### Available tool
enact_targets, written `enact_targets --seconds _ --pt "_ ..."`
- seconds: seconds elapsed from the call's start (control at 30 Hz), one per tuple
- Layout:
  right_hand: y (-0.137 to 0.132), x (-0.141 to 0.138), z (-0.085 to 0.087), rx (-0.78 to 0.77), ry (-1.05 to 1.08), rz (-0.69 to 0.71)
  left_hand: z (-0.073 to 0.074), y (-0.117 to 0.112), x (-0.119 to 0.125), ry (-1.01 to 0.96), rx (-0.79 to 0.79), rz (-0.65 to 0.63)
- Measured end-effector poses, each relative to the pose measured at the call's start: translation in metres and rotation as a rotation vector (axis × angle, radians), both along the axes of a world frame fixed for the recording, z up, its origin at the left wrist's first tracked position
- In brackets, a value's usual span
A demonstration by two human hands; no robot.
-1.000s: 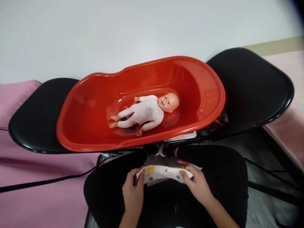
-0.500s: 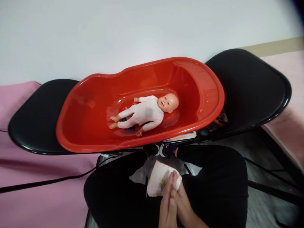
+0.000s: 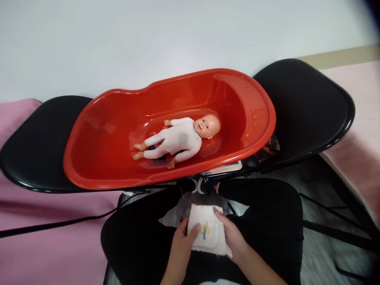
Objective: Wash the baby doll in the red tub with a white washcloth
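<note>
Over my lap I hold a folded white cloth (image 3: 208, 237) with a small yellow and blue tree print. My left hand (image 3: 184, 239) grips its left side, thumb lying on top. On the right edge my right hand (image 3: 233, 235) is closed, with its thumb at the upper corner. Beyond my knees is a red baby bathtub (image 3: 101, 150). Inside it a bald baby doll (image 3: 184, 136) in a white suit lies on its back, head to the right and feet to the left. A dark patch shows on the tub floor under its legs.
The tub's ends overlap a black seat (image 3: 32, 146) on the left and another black seat (image 3: 308, 107) on the right. Pale book-like items (image 3: 222, 168) lie below the tub's near rim. Pink fabric (image 3: 53, 221) hangs at the left, and a pale wall (image 3: 148, 39) stands behind.
My hands were pressed together at the cloth's right part. Now they are apart, one on each side, and the cloth lies squarer between them. The view has shifted slightly.
</note>
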State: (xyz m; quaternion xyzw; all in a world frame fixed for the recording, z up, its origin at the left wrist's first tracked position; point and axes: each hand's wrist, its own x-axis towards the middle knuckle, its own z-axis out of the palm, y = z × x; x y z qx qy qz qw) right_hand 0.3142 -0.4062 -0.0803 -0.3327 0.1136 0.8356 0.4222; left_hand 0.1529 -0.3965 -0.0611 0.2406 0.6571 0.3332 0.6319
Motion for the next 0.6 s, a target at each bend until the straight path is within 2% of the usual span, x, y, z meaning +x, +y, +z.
enact_targets --seconds 0.1,0.2,0.3,0.4,0.5,0.6 --pt "-0.005 0.006 0.003 0.043 -0.141 -0.012 0.008 0.000 -0.006 -0.063 -0.059 -0.039" --pt "-0.010 0.012 0.007 0.072 -0.126 0.078 0.013 0.000 -0.011 -0.129 -0.070 -0.055" --pt "-0.012 0.020 0.007 0.129 -0.261 0.171 0.014 0.002 -0.014 -0.199 -0.073 -0.054" --pt "-0.010 0.028 0.003 0.243 -0.432 0.261 0.012 0.005 -0.014 -0.239 -0.084 0.005" --pt "-0.007 0.033 0.001 0.375 -0.511 0.291 0.011 0.008 -0.014 -0.242 -0.104 0.051" --pt "-0.006 0.036 0.002 0.620 -0.624 0.349 0.007 0.009 -0.015 -0.223 -0.083 0.051"
